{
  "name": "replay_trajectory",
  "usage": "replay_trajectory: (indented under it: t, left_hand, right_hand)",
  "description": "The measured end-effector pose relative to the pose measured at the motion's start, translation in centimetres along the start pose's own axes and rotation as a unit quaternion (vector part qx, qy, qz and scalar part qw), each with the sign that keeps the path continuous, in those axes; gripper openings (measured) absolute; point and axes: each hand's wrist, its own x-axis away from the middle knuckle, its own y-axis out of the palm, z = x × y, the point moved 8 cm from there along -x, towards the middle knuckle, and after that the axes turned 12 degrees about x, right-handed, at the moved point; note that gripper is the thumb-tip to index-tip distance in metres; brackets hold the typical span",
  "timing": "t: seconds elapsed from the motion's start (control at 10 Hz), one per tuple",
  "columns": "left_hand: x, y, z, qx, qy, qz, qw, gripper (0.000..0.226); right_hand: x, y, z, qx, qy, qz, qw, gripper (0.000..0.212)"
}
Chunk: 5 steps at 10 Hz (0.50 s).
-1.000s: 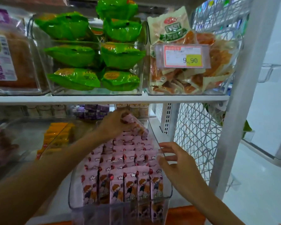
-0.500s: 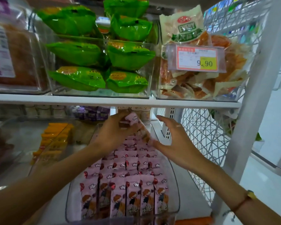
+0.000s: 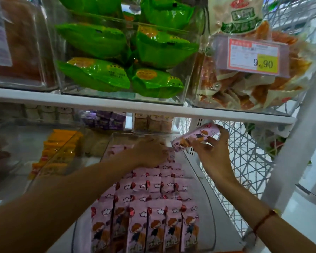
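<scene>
Pinching pink packet [image 3: 193, 138], right hand [image 3: 214, 156] holds it above far right corner of clear tray [image 3: 135, 134]; long axis left-right, right end raised. Left hand [image 3: 150, 154] on far packet rows [image 3: 153, 189], fingers blurred, grip unclear.

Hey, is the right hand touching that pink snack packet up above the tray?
Touching. The head view shows the right hand pinching the pink snack packet between its fingers and thumb.

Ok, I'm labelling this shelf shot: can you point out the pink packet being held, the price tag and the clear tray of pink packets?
pink packet [image 3: 194, 137], head view, middle of its wrapper.
price tag [image 3: 253, 57], head view, centre of its face.
clear tray [image 3: 205, 203], head view, bare right wall.
</scene>
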Motion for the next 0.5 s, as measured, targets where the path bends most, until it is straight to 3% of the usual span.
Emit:
replay_trajectory:
  t: [0.1, 0.3, 0.4, 0.5]
  left_hand:
    - [-1.6, 3.0, -2.3, -0.039, 0.017, -0.064, 0.997, 0.041]
    - [-1.4, 2.8, -2.7, -0.002, 0.01, -0.081, 0.997, 0.036]
    - [-0.1, 2.8, -2.8, 0.038, 0.009, -0.094, 0.995, 0.038]
    - [0.7, 1.2, -2.6, 0.108, 0.012, -0.02, 0.994, 0.032]
  right_hand:
    - [-0.6, 0.2, -0.3, 0.024, -0.026, 0.015, 0.999, 0.055]
    - [-2.0, 1.8, -0.9, 0.115, -0.064, 0.001, 0.991, 0.056]
    - [-2.6, 3.7, -1.0, 0.208, -0.081, -0.092, 0.971, 0.054]
    - [-2.6, 6.4, -0.2, 0.335, -0.092, -0.223, 0.911, 0.044]
